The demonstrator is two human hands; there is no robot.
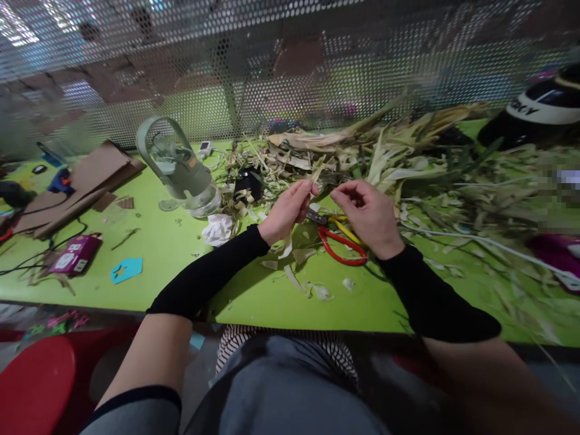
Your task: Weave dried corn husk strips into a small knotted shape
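Above the green table, my left hand [292, 208] is closed in a pinch, with a pale strip of dry husk [316, 171] showing at its fingertips. My right hand [369, 217] is a short way to the right, thumb and fingers curled together. Anything between those right fingertips is too small to make out. Scissors [343, 246] with a red and a yellow handle loop lie on the table between the hands, partly covered by the right one. Behind both hands spreads a heap of dry husks and leaves [326, 148]. Small scraps [319, 291] lie in front.
A clear water bottle [203, 193] stands left, beside crumpled tissue [217, 229]. Cardboard [93, 181], a purple box [76, 254] and a blue paper piece [126, 270] lie farther left. A white cable [480, 237] crosses the right side. Perforated metal mesh [254, 78] borders the back.
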